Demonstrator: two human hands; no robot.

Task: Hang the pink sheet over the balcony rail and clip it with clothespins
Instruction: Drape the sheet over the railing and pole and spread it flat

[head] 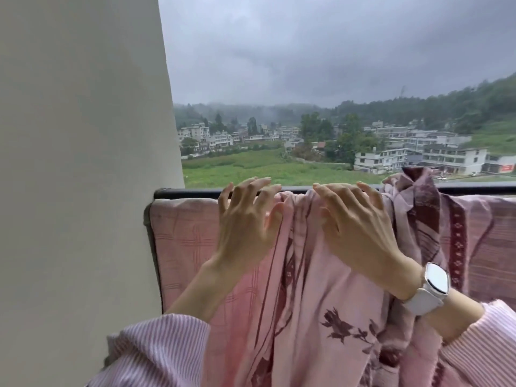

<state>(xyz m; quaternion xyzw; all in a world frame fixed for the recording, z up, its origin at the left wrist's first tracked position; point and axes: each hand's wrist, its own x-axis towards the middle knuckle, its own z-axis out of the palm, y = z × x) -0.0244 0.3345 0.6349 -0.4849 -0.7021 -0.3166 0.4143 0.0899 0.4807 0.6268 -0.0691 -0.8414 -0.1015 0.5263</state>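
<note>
The pink sheet [301, 275] hangs bunched over the balcony rail [192, 193], its folds gathered between the two hands. It looks light, soft and limp, likely to slide off the rail; best taken along the top edge, just under the fingertips. The left hand [245, 227] and right hand [360, 230] are spread open, fingers [259, 185] arched over the rail, holding nothing. A checked pink cloth [184, 233] hangs left of them beside the wall [83, 163]; no clothespins are visible.
</note>
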